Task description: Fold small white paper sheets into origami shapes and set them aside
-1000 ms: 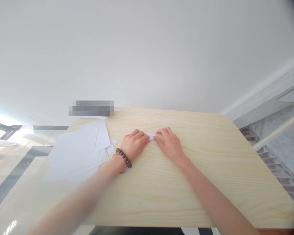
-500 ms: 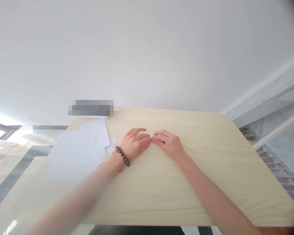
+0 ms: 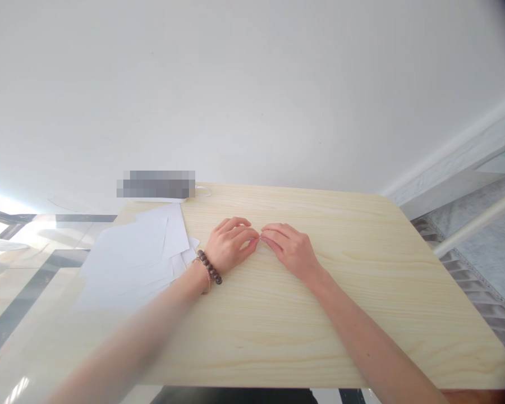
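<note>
Centrally, left hand point(image 3: 228, 248), right hand point(image 3: 293, 253), curled fingers point(image 3: 244, 231) tip to tip (grip indiscernible), on smooth woodgrain table point(image 3: 362, 280).

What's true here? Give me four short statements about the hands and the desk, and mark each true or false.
1. The left hand and right hand meet fingertip to fingertip over the table. True.
2. The bead bracelet is on the right wrist. False: it is on the left wrist.
3. White sheets lie beside the left hand. True.
4. The right hand holds a pen. False: no pen shows.
</note>
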The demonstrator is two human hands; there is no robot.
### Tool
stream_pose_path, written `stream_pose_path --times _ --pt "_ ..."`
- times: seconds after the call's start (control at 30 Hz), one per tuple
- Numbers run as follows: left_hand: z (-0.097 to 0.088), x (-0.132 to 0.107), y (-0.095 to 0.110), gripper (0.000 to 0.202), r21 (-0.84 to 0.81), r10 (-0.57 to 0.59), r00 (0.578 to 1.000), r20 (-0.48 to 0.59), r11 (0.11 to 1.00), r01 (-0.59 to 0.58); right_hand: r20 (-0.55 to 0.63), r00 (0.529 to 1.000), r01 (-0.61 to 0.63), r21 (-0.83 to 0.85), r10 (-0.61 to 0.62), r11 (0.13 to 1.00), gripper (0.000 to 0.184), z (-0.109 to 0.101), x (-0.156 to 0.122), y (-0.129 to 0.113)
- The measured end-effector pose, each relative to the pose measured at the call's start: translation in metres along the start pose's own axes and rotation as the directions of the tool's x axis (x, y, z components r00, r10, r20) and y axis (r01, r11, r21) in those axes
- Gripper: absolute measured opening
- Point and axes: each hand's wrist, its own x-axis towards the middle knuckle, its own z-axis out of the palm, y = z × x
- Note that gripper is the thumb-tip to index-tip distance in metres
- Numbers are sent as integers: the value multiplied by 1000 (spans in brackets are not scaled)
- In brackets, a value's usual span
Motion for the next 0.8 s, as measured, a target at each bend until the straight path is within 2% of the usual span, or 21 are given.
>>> stream_pose_path --times 0.3,0.53,0.8 --pt "-3 1 4 11 -24 9 1000 17 1000 -9 57 998 32 -3 -31 999 23 -1 0 -3" --pt "-2 2 2 11 -80 -44 999 1 996 44 0 1000 10 35 -10 999 21 -2 -1 0" --pt "-4 2 1 8 -83 -2 1000 -3 997 2 3 1000 23 94 -24 995 16 -1 -1 1"
